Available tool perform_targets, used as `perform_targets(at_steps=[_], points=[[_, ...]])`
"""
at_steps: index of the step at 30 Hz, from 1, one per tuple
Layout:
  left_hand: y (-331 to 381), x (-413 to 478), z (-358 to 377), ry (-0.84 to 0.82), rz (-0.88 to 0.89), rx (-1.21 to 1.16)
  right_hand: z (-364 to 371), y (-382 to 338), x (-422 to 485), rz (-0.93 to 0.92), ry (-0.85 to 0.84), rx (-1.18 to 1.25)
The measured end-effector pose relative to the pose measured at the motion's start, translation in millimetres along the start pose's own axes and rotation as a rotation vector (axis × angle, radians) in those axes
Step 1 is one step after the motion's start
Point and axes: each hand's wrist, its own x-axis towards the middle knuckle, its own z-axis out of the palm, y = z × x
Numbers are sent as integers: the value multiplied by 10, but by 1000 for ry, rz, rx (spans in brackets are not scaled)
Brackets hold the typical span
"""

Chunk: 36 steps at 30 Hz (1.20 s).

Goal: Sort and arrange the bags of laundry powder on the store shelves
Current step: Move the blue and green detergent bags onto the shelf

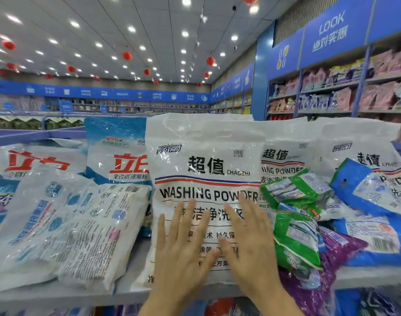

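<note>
Both hands lie flat with fingers straight and spread, the left hand (183,242) and the right hand (247,236) side by side, thumbs close to meeting, palms against the lower front of the white washing powder bag (204,160). Neither one grips it.

That bag stands upright in the middle of the shelf (58,297), long axis vertical, sealed top edge up, printed face toward the camera with its text reading level. Two more white bags (283,142) of the same print stand upright just behind and to its right. On its left a blue-and-white bag (117,151) with red characters stands upright too, touching its side. In front of that one, two pale bags (99,224) lie flat, back panels up, long axes running away from the shelf edge. On the right, small green packs (295,242), blue packs (366,190) and a purple bag (331,258) lie heaped at mixed angles.
</note>
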Motion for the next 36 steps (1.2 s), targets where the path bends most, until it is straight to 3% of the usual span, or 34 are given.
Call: perform_targets(at_steps=[3, 6, 10, 13, 16, 20, 25, 27, 32, 36], points=[[-52, 38, 73, -145, -39, 103, 33, -3, 31, 21, -127, -145], [-60, -2, 74, -173, -89, 174, -58, 5, 11, 42, -149, -142], [86, -92, 8, -15, -74, 123, -464, 314, -245, 4, -62, -48], [279, -199, -12, 148, 55, 30, -810, 660, -411, -183, -90, -384], [499, -279, 27, 166, 110, -41, -961, 915, -353, -162, -221, -532], [719, -309, 107, 140, 118, -121, -973, 1087, -135, -125, -190, -391], [857, -247, 134, 111, 41, -170, -1010, 1393, 259, 342, -6, -56], [915, -208, 141, 115, 27, -189, -1032, 1494, 443, 450, 27, 102], [1134, -120, 192, 19, -25, -376, -1068, 1521, 723, 483, 12, 305], [1299, 27, 234, -214, -253, -611, -1161, 1444, 873, 514, 88, 485]])
